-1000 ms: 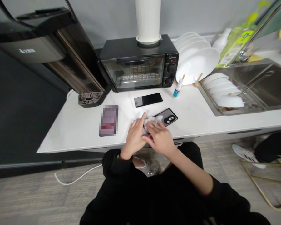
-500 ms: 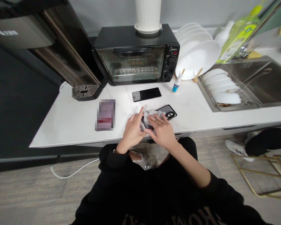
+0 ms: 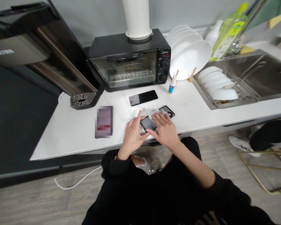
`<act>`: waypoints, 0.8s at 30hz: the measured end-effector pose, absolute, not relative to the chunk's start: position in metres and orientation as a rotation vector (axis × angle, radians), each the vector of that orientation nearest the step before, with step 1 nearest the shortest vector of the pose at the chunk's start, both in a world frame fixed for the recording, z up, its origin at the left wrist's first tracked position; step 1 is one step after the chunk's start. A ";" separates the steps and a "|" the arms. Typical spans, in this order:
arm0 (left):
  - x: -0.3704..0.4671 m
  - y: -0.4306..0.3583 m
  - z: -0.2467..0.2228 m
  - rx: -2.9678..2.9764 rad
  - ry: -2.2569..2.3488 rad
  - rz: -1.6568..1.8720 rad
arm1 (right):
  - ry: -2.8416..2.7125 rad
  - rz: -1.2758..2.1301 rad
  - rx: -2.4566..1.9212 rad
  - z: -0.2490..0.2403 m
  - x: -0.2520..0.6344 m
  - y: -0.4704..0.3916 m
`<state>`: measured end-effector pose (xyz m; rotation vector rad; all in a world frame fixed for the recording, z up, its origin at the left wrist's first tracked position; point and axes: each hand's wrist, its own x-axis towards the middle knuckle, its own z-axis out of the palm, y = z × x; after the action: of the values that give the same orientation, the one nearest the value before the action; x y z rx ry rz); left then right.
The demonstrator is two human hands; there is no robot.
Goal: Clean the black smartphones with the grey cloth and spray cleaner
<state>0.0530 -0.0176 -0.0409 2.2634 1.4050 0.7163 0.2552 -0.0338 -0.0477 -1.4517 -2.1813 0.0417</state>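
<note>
A dark phone case (image 3: pixel 148 123) with a black rim and round camera openings lies slantwise near the counter's front edge. My left hand (image 3: pixel 134 132) grips its left end, with thumb and fingers at the rim. Pressed against the case's inner face is a crumpled white tissue (image 3: pixel 152 113), under the fingers of my right hand (image 3: pixel 165 128). My right thumb touches the case's near edge. Behind them lies a black phone (image 3: pixel 143 97), screen up. A small spray bottle (image 3: pixel 172 85) with a blue label stands to the right of it.
Along the back of the white counter (image 3: pixel 67 134) stand a drinks machine (image 3: pixel 83 100), a toaster oven (image 3: pixel 131 70) and upright plates (image 3: pixel 189 57). A pixelated flat item (image 3: pixel 104 122) lies on the left. The sink (image 3: pixel 255 78) holds bowls (image 3: pixel 216 82). Another person's shoe (image 3: pixel 242 144) shows at right.
My right hand has slid the tissue to the right and away from me along the case, uncovering its left half. The whole view has shifted slightly.
</note>
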 end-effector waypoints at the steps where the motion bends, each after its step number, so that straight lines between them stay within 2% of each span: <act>1: 0.052 -0.018 -0.042 2.272 1.400 0.711 | -2.223 0.089 -1.374 -0.047 0.243 -0.038; 6: 0.050 -0.019 -0.041 2.276 1.401 0.714 | -2.247 0.260 -1.213 -0.044 0.249 -0.051; 10: 0.054 -0.018 -0.036 2.248 1.415 0.708 | -2.078 0.112 -1.464 -0.047 0.300 -0.041; 13: 0.055 -0.017 -0.036 2.264 1.411 0.695 | -2.013 0.016 -1.591 -0.050 0.297 -0.034; 19: 0.048 -0.018 -0.041 2.269 1.367 0.702 | -2.235 0.188 -1.272 -0.047 0.227 -0.049; 24: 0.050 -0.020 -0.038 2.243 1.365 0.747 | -2.246 0.190 -1.266 -0.044 0.272 -0.053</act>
<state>0.0498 -0.0198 -0.0385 2.2426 1.3654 0.7470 0.2725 -0.0531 -0.0440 -1.2657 -2.2459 0.1896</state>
